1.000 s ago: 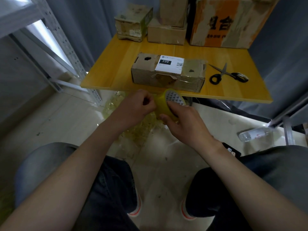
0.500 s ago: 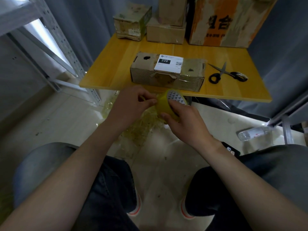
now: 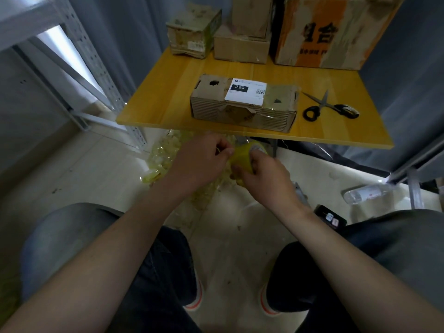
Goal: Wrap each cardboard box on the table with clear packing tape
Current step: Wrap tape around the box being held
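Tape roll: a tape roll [image 3: 240,155], yellowish in the wound band with a pale core end showing, is held in the air just below the near edge of the table [image 3: 168,99], between both hands.
Right hand: the right hand [image 3: 262,174] wraps the roll from the near side, fingers curled round its band.
Left hand: the left hand [image 3: 201,162] has thumb and fingertips pinched tight at the roll's left rim, probably picking at the free end; the end itself is too small to make out.
Roll handling: likely light and rigid on its core. The film is thin, sticky and prone to folding on itself, so it is best held by the band and core and pulled straight.
Box position: the long cardboard box [image 3: 242,111] lies flat near the table's front edge, apart from both hands.
Box looks: creased and worn, with ribbed printing along the front face, a hole in the top left and a white shipping label [image 3: 246,90] reading 220. Glossy patches suggest some tape is already on it.
Box handling: probably light, with soft dented walls. Grip it at the short ends and turn it rather than squeezing the middle.
Nearby: scissors [image 3: 330,108] lie to the right of the box, and more cartons [image 3: 241,48] are stacked at the back.
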Demonstrator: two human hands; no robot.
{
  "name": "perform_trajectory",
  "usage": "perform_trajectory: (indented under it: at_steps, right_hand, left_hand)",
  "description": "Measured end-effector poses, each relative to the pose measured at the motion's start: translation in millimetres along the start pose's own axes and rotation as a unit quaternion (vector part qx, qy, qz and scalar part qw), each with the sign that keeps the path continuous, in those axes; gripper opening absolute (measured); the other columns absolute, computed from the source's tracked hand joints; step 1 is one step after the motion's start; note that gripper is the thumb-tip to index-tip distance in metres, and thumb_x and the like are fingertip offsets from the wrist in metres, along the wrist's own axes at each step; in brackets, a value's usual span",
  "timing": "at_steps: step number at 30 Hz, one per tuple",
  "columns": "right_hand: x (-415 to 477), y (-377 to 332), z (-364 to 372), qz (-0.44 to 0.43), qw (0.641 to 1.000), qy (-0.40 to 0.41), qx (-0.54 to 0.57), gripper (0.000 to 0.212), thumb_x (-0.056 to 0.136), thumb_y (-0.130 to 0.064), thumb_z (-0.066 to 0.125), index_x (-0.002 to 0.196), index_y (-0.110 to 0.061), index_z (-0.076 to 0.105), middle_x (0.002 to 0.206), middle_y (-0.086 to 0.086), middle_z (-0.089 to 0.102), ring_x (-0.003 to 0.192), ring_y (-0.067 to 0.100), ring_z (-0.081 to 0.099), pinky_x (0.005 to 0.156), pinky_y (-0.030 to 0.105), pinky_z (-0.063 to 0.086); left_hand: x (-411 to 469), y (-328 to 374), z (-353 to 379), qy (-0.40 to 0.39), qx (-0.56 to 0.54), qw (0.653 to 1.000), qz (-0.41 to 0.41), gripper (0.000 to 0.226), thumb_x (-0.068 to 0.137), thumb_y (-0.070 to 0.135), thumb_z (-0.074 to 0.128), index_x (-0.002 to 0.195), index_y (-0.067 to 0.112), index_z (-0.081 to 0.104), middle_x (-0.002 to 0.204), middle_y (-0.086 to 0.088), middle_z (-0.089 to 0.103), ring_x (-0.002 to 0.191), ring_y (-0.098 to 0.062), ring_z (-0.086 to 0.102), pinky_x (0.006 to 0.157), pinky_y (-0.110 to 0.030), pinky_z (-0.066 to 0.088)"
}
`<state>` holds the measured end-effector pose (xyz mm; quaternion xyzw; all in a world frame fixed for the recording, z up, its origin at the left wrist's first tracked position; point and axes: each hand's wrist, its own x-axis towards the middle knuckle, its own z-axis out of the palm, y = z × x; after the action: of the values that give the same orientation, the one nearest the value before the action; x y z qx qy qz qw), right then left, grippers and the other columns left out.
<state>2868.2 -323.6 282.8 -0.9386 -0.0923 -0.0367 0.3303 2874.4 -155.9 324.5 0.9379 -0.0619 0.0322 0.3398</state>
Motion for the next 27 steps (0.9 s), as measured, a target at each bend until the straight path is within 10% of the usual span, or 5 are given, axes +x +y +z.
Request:
perform_trajectory:
  at_steps: [5, 14, 19, 24, 27]
  right_hand:
    - [1.2, 1.3, 5.5, 0.062, 0.981, -0.061, 0.172, 0.067, 0.075, -0.075, 0.061, 0.097, -0.011, 0.063, 0.090, 0.018, 0.073, 0.083, 0.035, 0.072, 0.075, 0.057, 0.060]
    - [12.1, -2.2, -32.1, -0.067, 0.992, -0.027, 0.107, 0.048, 0.085, -0.049, 0.079, 0.127, -0.029, 0.065, 0.116, -0.010, 0.060, 0.103, 0.007, 0.058, 0.087, 0.031, 0.052]
    - [12.9, -6.2, -36.1, -0.087, 0.986, -0.077, 0.122, 0.013, 0.089, -0.034, 0.080, 0.099, -0.026, 0.082, 0.097, -0.012, 0.074, 0.094, 0.008, 0.067, 0.087, 0.046, 0.056]
    - [12.9, -21.6, -58.0, -0.138, 0.984, -0.005, 0.112, 0.006, 0.092, -0.024, 0.077, 0.089, -0.021, 0.081, 0.086, -0.009, 0.073, 0.083, 0.005, 0.066, 0.076, 0.034, 0.055]
    - [16.9, -33.7, -75.1, -0.152, 0.982, 0.035, 0.110, 0.006, 0.093, -0.023, 0.075, 0.088, -0.022, 0.079, 0.085, -0.012, 0.072, 0.081, 0.003, 0.066, 0.073, 0.025, 0.054]
  left_hand:
    - [2.1, 1.2, -3.9, -0.012, -0.037, 0.999, 0.001, 0.005, 0.101, 0.022, 0.058, 0.098, 0.019, 0.061, 0.104, 0.000, 0.064, 0.097, -0.016, 0.060, 0.085, -0.035, 0.050]
    - [-1.0, 3.3, -27.3, -0.101, 0.012, 0.992, 0.072, 0.010, 0.104, 0.020, 0.054, 0.097, 0.027, 0.052, 0.096, 0.008, 0.060, 0.093, -0.009, 0.057, 0.077, -0.029, 0.046]
    - [-4.6, 10.4, -33.3, -0.102, 0.016, 0.989, 0.103, 0.008, 0.102, 0.017, 0.057, 0.096, 0.023, 0.056, 0.095, 0.018, 0.051, 0.089, 0.003, 0.051, 0.074, -0.014, 0.039]
    - [-18.5, 21.2, -35.8, -0.017, -0.093, 0.993, 0.067, 0.011, 0.103, 0.021, 0.057, 0.107, 0.026, 0.049, 0.109, 0.002, 0.050, 0.093, -0.001, 0.053, 0.078, -0.018, 0.043]
    - [-32.7, 29.8, -34.8, -0.016, -0.211, 0.977, 0.002, 0.052, 0.096, 0.031, 0.068, 0.129, 0.030, 0.027, 0.118, 0.002, 0.052, 0.103, -0.008, 0.060, 0.084, -0.026, 0.054]
